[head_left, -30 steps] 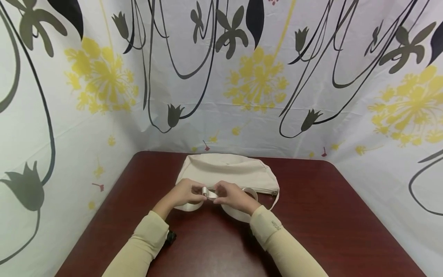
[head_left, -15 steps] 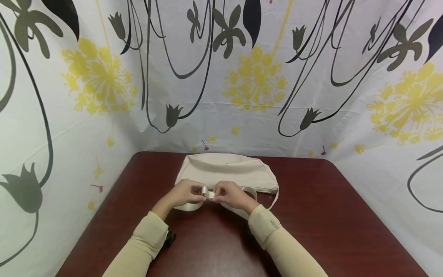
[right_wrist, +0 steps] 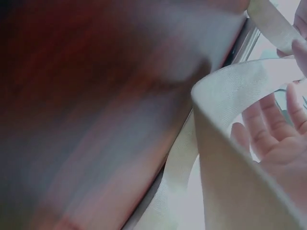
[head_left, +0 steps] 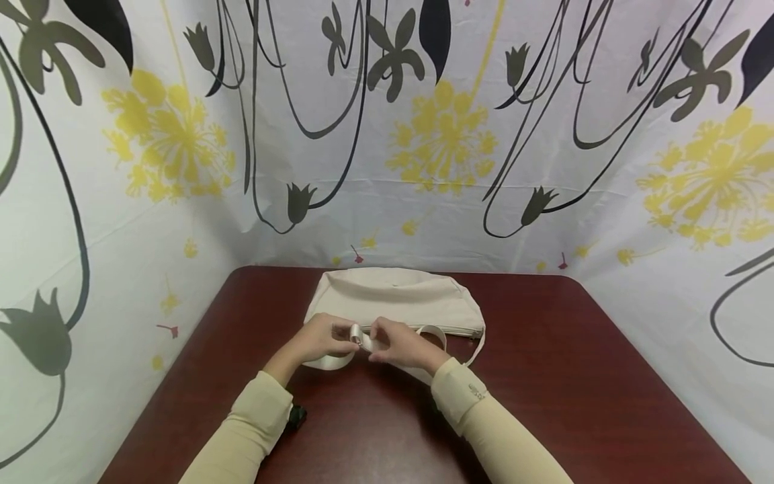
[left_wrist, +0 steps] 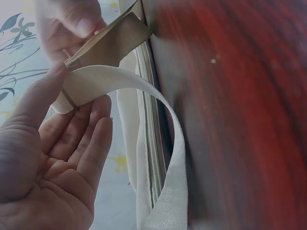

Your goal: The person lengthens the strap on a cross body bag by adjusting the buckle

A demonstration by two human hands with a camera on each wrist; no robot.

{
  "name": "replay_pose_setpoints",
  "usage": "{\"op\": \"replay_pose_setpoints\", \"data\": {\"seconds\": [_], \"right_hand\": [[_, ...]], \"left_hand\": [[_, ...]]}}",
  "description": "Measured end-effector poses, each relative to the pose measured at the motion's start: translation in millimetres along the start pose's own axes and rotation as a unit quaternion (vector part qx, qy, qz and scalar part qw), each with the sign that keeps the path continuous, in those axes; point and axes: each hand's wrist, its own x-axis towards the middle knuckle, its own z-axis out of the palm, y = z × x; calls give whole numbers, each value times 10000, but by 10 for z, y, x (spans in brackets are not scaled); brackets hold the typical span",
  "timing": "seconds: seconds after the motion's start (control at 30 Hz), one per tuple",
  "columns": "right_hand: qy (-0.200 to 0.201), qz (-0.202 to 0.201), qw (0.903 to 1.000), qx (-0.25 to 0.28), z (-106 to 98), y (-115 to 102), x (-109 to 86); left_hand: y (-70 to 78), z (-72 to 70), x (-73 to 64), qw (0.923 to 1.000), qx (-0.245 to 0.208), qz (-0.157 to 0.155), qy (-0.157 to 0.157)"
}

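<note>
A cream fabric bag (head_left: 393, 296) lies on the table, its zipper (left_wrist: 152, 143) along the near edge. In front of it, my left hand (head_left: 317, 339) pinches the bag's flat strap (left_wrist: 110, 79) between thumb and fingers. A thin metal strap slider (left_wrist: 70, 99) sits on the strap at those fingertips. Just to the right, my right hand (head_left: 404, 343) holds another stretch of the strap, thumb and fingers curled. Between the hands a short piece of strap bends. In the right wrist view the strap (right_wrist: 230, 91) loops past the right hand (right_wrist: 283, 148); its fingertip contact is partly cut off.
The dark red table (head_left: 375, 430) reaches toward me. A patterned white curtain (head_left: 363, 154) surrounds its back and sides. A small black object (head_left: 296, 417) shows beside the left cuff. Part of the strap (head_left: 479, 349) hangs at the bag's right end.
My right hand has shifted slightly and its grip on the strap has changed; the strap piece between the hands now curves differently. The left hand keeps its hold. The head view has drifted a little.
</note>
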Motion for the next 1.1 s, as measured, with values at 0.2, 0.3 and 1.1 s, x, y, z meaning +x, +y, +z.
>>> {"op": "replay_pose_setpoints", "data": {"seconds": [0.2, 0.3, 1.1], "right_hand": [[-163, -11, 9998, -103, -8, 28, -20], [-205, -12, 9996, -203, -2, 36, -16], [-53, -348, 9978, -555, 15, 22, 26]], "left_hand": [[10, -16, -11, 10000, 25, 1, 28], [21, -21, -16, 10000, -3, -19, 14], [-5, -11, -1, 9998, -180, -32, -53]]}}
